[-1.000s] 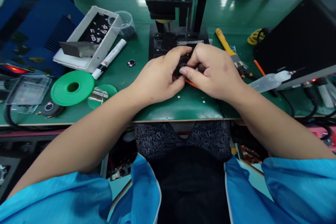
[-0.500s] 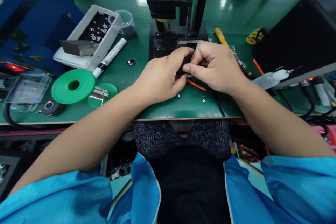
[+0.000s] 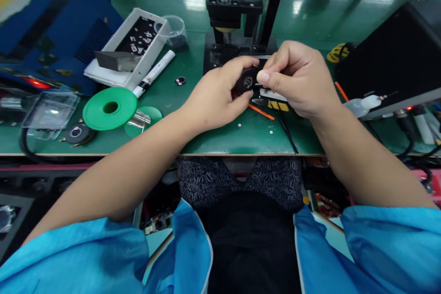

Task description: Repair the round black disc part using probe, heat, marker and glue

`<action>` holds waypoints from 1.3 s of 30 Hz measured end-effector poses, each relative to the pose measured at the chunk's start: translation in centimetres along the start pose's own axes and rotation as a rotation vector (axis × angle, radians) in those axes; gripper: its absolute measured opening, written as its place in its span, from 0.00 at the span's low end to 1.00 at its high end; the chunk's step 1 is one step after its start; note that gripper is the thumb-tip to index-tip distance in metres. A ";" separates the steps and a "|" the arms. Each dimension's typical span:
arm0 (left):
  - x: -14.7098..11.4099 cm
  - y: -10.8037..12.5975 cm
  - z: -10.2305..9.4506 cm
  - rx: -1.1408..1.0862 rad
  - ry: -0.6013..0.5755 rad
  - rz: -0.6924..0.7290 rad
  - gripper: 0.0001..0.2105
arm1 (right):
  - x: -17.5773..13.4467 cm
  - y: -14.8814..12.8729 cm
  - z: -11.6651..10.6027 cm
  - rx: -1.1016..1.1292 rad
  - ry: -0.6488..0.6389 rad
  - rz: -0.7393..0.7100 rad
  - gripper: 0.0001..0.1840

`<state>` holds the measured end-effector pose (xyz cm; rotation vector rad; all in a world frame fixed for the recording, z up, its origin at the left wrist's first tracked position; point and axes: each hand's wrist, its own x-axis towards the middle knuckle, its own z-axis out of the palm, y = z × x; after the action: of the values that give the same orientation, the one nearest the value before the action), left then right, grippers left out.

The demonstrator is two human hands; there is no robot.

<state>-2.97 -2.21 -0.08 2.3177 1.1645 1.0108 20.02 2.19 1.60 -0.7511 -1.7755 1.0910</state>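
A small round black part (image 3: 247, 81), with a ring of metal contacts on its face, is gripped between the thumb and fingers of my left hand (image 3: 217, 96). My right hand (image 3: 303, 80) is closed in a pinch at that part's right edge. Whatever its fingertips hold is hidden. Below the hands, an orange stick (image 3: 261, 111) and a tool with yellow bands (image 3: 278, 106) lie on the green bench (image 3: 213, 144). Just behind the hands stands a black press (image 3: 234, 7).
On the left are a green solder spool (image 3: 91, 117), another round black part (image 3: 77, 133), a marker (image 3: 156, 71), a white box (image 3: 151, 53) of small pieces and a clear cup (image 3: 177, 32). A dispensing bottle (image 3: 360, 106) and black device (image 3: 389, 50) stand right.
The round part's contact face has turned into view in my left hand. My right hand has shifted slightly right, uncovering the yellow-banded tool. The whole view has shifted a little.
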 end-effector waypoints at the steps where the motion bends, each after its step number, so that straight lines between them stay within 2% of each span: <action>1: 0.1 -0.1 -0.1 -0.051 0.034 -0.023 0.27 | 0.1 0.0 -0.1 0.023 0.006 -0.004 0.37; 3: 0.2 -0.2 -0.4 -0.151 0.088 -0.080 0.26 | 0.2 -0.1 -0.2 0.050 0.018 -0.002 0.38; 6: 0.4 -0.4 -0.6 -0.321 0.126 -0.099 0.30 | 0.1 -0.3 -0.2 0.051 0.034 0.008 0.39; 10: 0.5 -0.6 -0.7 -0.499 0.102 -0.098 0.36 | -0.1 -0.6 -0.1 0.022 0.036 0.012 0.37; 17: 0.6 0.5 -1.0 -0.617 0.092 -0.170 0.41 | -0.2 -0.9 0.0 0.055 0.032 0.002 0.35; 23: 0.4 0.7 -1.1 -0.638 0.114 -0.197 0.39 | -0.3 -1.4 0.2 0.021 0.027 0.039 0.36; 30: 0.5 -0.2 -0.9 -0.645 0.125 -0.148 0.37 | -0.4 -1.2 0.2 0.102 0.022 0.006 0.33; 34: 0.6 -0.8 -0.8 -0.637 0.097 -0.108 0.36 | -0.3 -1.3 0.2 0.071 0.022 0.032 0.33; 39: 0.5 -0.5 -0.8 -0.618 0.105 -0.115 0.41 | -0.3 -1.4 0.4 0.056 0.033 0.042 0.27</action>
<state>-3.61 -1.47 0.41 1.7128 0.8475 1.2462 19.73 1.23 2.72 -0.7706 -1.7016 1.1450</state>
